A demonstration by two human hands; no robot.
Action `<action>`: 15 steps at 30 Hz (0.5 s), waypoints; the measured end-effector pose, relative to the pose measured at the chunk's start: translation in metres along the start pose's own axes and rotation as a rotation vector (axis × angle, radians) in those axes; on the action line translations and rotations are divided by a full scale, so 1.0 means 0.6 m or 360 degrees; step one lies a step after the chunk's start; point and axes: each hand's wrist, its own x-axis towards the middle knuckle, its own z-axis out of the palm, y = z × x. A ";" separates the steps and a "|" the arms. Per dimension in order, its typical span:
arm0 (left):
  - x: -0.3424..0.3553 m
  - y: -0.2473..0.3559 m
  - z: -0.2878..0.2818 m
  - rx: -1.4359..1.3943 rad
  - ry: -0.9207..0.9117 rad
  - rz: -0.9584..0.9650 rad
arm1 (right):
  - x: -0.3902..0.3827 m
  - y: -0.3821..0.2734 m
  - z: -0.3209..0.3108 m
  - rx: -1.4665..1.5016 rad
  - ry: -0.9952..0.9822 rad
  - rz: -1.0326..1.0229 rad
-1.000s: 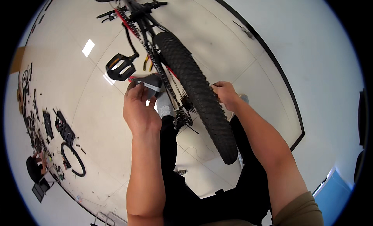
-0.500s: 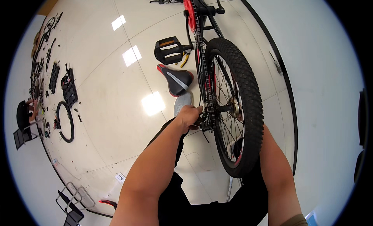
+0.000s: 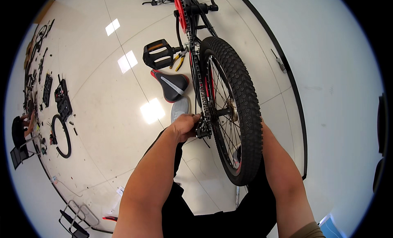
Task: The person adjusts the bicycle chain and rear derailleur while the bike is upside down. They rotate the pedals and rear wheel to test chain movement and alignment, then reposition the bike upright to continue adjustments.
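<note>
In front of me stands a bicycle with its rear wheel [image 3: 248, 94] toward me, a knobbly black tyre on it. My left hand [image 3: 184, 126] is closed at the wheel's left side, fingers curled round the rear derailleur [image 3: 203, 130] beside the axle end. What the fingertips touch is partly hidden. The chain [image 3: 195, 68] runs forward from there to a red chainring [image 3: 179, 7]. My right forearm [image 3: 279, 156] reaches behind the tyre on the other side, and the tyre hides that hand's fingers.
On the floor left of the frame lie a black-and-red saddle [image 3: 171, 85] and yellow-handled pliers [image 3: 178, 61], below a black pedal [image 3: 157, 53]. Farther left are open tool cases [image 3: 62, 100], a loose tyre [image 3: 62, 136] and a person [image 3: 19, 129] by a chair. A wall rises at right.
The bicycle and surroundings have shifted left in the picture. My left hand stays at the derailleur, and my right hand stays behind the wheel.
</note>
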 end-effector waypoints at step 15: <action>-0.002 -0.001 0.013 0.0161 0.0196 0.0114 | -0.039 -0.035 0.019 0.0209 0.0059 0.0053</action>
